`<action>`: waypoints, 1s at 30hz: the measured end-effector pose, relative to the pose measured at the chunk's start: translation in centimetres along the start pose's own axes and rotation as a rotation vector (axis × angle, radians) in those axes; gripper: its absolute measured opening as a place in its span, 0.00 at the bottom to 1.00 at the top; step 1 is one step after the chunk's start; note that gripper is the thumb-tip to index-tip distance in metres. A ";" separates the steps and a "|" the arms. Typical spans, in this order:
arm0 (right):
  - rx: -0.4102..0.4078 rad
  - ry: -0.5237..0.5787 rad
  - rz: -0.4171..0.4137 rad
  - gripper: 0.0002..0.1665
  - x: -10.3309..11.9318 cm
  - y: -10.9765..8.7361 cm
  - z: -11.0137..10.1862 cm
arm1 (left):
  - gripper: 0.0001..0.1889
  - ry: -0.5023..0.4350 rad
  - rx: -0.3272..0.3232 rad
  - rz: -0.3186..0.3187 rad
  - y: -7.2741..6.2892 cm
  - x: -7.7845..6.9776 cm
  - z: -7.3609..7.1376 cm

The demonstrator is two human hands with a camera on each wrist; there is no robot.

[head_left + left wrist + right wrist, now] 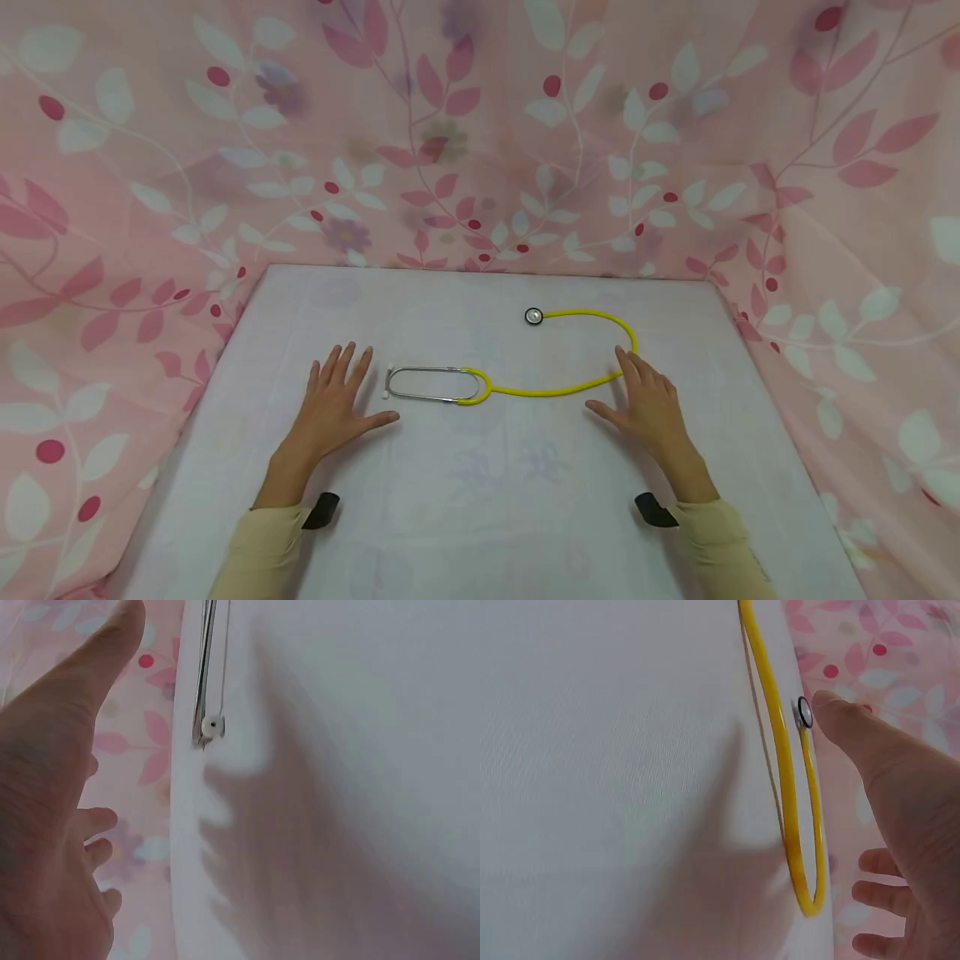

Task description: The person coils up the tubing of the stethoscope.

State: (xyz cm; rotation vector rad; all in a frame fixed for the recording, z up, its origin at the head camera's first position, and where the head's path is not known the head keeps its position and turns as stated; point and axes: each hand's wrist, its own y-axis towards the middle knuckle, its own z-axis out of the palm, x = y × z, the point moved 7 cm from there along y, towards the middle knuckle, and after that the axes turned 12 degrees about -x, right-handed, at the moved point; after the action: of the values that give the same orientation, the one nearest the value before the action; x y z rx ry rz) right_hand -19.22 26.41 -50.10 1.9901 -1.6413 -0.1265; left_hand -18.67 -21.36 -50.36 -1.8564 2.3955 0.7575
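Observation:
A stethoscope point(551, 393) with yellow tubing lies on the white-covered table. Its metal ear tubes point(423, 368) point left, and the tubing curves back on the right to a round chest piece point(533, 316) with a dark rim. My left hand point(335, 411), fingers spread, hovers just left of the white ear tips; one ear tip point(213, 725) shows in the left wrist view with the hand's shadow beside it. The right hand point(648, 402) is also spread, its fingertips overlapping the tubing's bend in the head view. Neither hand grips anything.
The table point(480, 517) has a pale cloth over it. Pink curtain fabric point(480, 150) with leaf prints hangs behind and on both sides. Dark wrist-worn devices point(322, 511) sit at both cuffs.

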 end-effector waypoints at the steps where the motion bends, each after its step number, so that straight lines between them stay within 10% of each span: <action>1: -0.003 0.015 -0.012 0.62 0.5 0.1 0.1 | 0.61 -0.007 0.002 0.013 0.2 -0.3 0.2; 19: 0.139 0.001 -0.213 0.38 10.7 1.7 5.0 | 0.50 -0.223 0.204 0.129 3.3 -4.5 5.4; 30: 0.081 0.072 -0.287 0.11 13.3 1.4 6.7 | 0.37 -0.214 0.103 0.232 3.7 -4.8 6.2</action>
State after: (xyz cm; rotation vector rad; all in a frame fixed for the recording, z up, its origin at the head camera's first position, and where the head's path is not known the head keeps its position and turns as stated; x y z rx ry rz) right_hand -19.84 11.56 -51.56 2.2561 -1.3285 -0.0943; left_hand -22.39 -14.00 -53.08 -1.3987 2.4828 0.7845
